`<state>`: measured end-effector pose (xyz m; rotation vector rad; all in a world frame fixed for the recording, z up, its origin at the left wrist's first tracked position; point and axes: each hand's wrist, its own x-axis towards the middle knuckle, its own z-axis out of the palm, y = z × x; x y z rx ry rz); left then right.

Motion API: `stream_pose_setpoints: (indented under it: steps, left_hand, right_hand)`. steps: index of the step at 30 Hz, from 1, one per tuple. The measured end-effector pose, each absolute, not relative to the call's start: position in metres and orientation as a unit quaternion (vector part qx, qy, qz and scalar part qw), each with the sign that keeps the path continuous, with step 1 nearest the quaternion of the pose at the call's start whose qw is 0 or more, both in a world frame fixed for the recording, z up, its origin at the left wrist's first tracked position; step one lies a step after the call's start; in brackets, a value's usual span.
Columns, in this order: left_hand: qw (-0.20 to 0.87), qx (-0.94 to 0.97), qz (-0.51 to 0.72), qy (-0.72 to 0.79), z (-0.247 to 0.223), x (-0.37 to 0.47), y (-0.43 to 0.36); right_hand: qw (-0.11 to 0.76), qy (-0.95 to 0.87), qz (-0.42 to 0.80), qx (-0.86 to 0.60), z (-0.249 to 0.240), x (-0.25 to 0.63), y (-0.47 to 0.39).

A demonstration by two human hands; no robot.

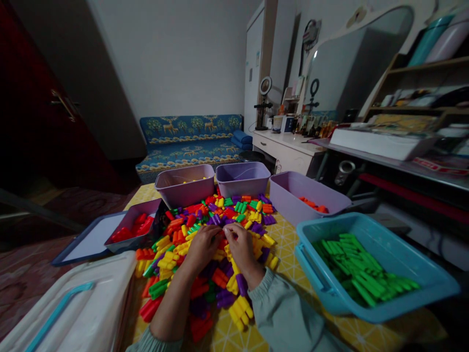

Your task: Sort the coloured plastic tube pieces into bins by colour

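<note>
My left hand [205, 244] and my right hand [237, 240] are close together over a heap of coloured plastic pieces [240, 208], in red, orange, yellow, green and purple. The fingers of both hands are bent and closed at the tips, which nearly meet. Something small and reddish shows between them, too small to make out. Yellow pieces lie beneath and around the hands. A blue bin [318, 298] of green pieces [359, 266] stands to the right, and a small bin [157, 210] of red pieces [134, 227] to the left.
Behind the heap stand a pinkish bin [185, 190] with some yellow pieces, a purple bin [242, 186], and another purple bin [293, 200] with orange pieces. A white lid [80, 303] lies at the front left, beside the yellow patterned tablecloth [284, 244]. A sofa [190, 142] is farther back.
</note>
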<state>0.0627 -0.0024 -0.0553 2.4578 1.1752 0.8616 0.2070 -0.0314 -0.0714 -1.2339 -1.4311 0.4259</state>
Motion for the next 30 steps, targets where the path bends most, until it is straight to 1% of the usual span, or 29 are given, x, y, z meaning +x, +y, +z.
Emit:
stream_pose_setpoints:
  steps: [4,7,11,14,16,19,23,26,28,30]
  left_hand:
    - [0.147,0.852,0.297,0.405,-0.056,0.062,-0.001]
    - [0.152,0.852,0.3,0.401,-0.058,0.062,0.0]
    - [0.185,0.848,0.321,0.379,-0.053,0.06,0.0]
    - [0.217,0.846,0.343,0.347,-0.038,0.059,-0.004]
    - [0.219,0.843,0.36,0.333,-0.023,0.062,-0.011]
    - [0.217,0.848,0.376,0.305,0.002,0.074,-0.031]
    - [0.216,0.875,0.362,0.238,0.031,0.109,-0.073]
    - [0.209,0.904,0.339,0.159,0.046,0.146,-0.109]
    - [0.181,0.923,0.319,0.113,0.049,0.172,-0.132]
    - [0.144,0.939,0.3,0.085,0.046,0.197,-0.149]
  right_hand:
    - [0.587,-0.604,0.171,-0.512,-0.061,0.206,-0.039]
    - [0.579,-0.623,0.173,-0.496,-0.045,0.202,-0.049]
    - [0.54,-0.67,0.193,-0.472,-0.01,0.199,-0.073]
    - [0.494,-0.709,0.204,-0.459,0.029,0.203,-0.103]
    - [0.46,-0.741,0.19,-0.452,0.06,0.212,-0.126]
    - [0.394,-0.796,0.135,-0.44,0.109,0.235,-0.154]
    - [0.316,-0.79,0.028,-0.525,0.159,0.288,-0.146]
    - [0.227,-0.769,-0.049,-0.596,0.164,0.342,-0.106]
    - [0.164,-0.751,-0.085,-0.634,0.151,0.38,-0.076]
    - [0.092,-0.725,-0.088,-0.676,0.128,0.412,-0.053]
